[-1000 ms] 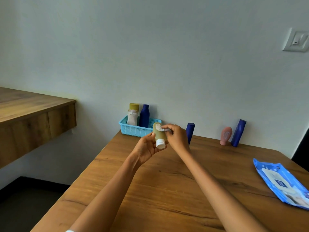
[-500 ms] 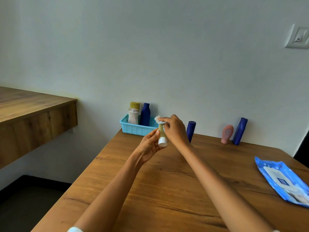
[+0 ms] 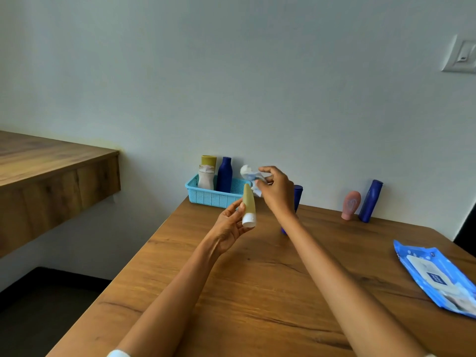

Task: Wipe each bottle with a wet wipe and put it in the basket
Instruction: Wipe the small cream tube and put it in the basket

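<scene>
Nearest, at the right edge of the bench, lies a blue pack of wet wipes, flat and apart from everything else; farther in, above the bench's middle, the left hand pinches the olive tube by its lower end, thumb and fingertips closed around it just above the white cap, cap down and crimped tip up, tilted slightly; the tube is in the air, not touching the bench. Just beyond and to the right, the right hand pinches a crumpled wet wipe between thumb and fingertips, lifted clear of the tube's tip. The tube looks light and soft-walled, so it would likely dent under a hard squeeze and may be slick once damp; the stiff cap end seems the surest hold. Behind the right wrist stands a dark blue bottle, partly hidden. Farther right, near the wall, a pink bottle and another leaning blue bottle stand just beside each other. At the far left corner the turquoise basket already holds a white bottle with an olive-capped one behind it, and a blue bottle.
</scene>
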Motion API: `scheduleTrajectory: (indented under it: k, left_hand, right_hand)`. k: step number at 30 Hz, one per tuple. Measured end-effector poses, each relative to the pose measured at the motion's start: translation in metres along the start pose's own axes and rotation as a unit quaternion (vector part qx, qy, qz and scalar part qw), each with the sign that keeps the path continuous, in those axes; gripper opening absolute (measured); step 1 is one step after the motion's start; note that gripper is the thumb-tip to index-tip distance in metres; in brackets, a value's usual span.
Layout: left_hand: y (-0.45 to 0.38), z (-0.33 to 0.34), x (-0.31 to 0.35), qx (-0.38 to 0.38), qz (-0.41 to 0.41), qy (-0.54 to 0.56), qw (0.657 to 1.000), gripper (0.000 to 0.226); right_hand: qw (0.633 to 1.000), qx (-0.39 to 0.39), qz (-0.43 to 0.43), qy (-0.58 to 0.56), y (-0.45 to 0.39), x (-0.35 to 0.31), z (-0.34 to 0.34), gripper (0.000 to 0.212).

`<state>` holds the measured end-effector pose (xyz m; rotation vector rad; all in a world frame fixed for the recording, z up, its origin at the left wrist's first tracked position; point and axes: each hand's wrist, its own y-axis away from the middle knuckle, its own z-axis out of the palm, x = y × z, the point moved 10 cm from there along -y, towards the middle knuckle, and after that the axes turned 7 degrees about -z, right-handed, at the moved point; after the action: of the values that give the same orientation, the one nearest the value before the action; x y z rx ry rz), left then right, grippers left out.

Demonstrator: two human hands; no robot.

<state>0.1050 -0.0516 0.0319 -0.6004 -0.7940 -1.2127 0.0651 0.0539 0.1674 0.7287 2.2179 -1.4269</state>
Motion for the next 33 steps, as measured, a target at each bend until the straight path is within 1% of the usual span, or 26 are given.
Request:
scheduleTrajectory:
  k: [3, 7, 9, 11, 13, 14, 16, 17, 18, 19, 21, 23, 25, 28, 31, 33]
  left_hand:
    - [-0.002, 0.006, 0.001, -0.007, 0.001, -0.008, 1.0, 0.021]
    - [-0.005, -0.002, 0.008, 0.016, 0.017, -0.002, 1.0, 0.022]
    - [-0.004, -0.009, 0.009, 0.027, 0.025, 0.008, 0.999, 0.024]
    - [-0.002, -0.012, 0.008, 0.027, 0.034, 0.022, 0.999, 0.019]
    - [0.0, -0.01, 0.005, 0.015, 0.033, 0.037, 0.999, 0.021]
    - [0.001, -0.007, 0.005, 0.007, 0.03, 0.042, 0.999, 0.024]
    - [0.002, -0.001, 0.002, -0.011, 0.014, 0.045, 0.999, 0.034]
    - [0.004, 0.002, 0.0, -0.019, 0.0, 0.044, 0.999, 0.037]
    - [0.005, 0.004, -0.002, -0.028, -0.012, 0.044, 0.999, 0.035]
    - [0.006, 0.005, -0.004, -0.038, -0.023, 0.049, 0.998, 0.032]
    - [0.008, 0.008, -0.008, -0.054, -0.042, 0.078, 0.995, 0.026]
    - [0.006, 0.007, -0.007, -0.049, -0.048, 0.081, 0.994, 0.023]
    - [0.003, 0.003, -0.005, -0.023, -0.048, 0.056, 0.997, 0.02]
    - [-0.001, -0.005, -0.003, 0.011, -0.046, 0.028, 0.999, 0.019]
    - [-0.004, -0.011, 0.001, 0.013, -0.036, 0.019, 0.999, 0.025]
    - [-0.005, -0.013, 0.004, 0.007, -0.029, 0.017, 0.999, 0.027]
  right_hand:
    - [0.996, -0.049, -0.021, 0.072, -0.004, -0.004, 0.015, 0.023]
    - [0.982, -0.119, -0.058, 0.134, 0.013, -0.008, 0.034, 0.023]
    - [0.977, -0.16, -0.055, 0.129, 0.025, -0.008, 0.039, 0.025]
    - [0.977, -0.186, -0.041, 0.096, 0.032, -0.005, 0.039, 0.023]
    - [0.981, -0.179, -0.017, 0.077, 0.028, 0.0, 0.032, 0.02]
    - [0.986, -0.156, -0.001, 0.066, 0.023, 0.004, 0.026, 0.018]
    - [0.996, -0.076, 0.033, 0.023, 0.011, 0.012, 0.007, 0.015]
    - [0.998, -0.037, 0.046, 0.005, 0.006, 0.018, -0.001, 0.016]
    - [0.998, -0.015, 0.054, 0.001, 0.002, 0.022, -0.005, 0.018]
    - [0.998, -0.017, 0.059, 0.01, -0.001, 0.026, -0.005, 0.022]
    - [0.995, -0.07, 0.056, 0.049, -0.001, 0.032, 0.008, 0.027]
    - [0.989, -0.116, 0.051, 0.081, 0.004, 0.036, 0.023, 0.028]
    - [0.988, -0.115, 0.05, 0.088, 0.011, 0.038, 0.028, 0.027]
    - [0.992, -0.092, 0.05, 0.065, 0.022, 0.035, 0.024, 0.024]
    - [0.993, -0.102, 0.048, 0.02, 0.035, 0.03, 0.026, 0.019]
    - [0.991, -0.124, 0.042, 0.018, 0.045, 0.028, 0.03, 0.017]
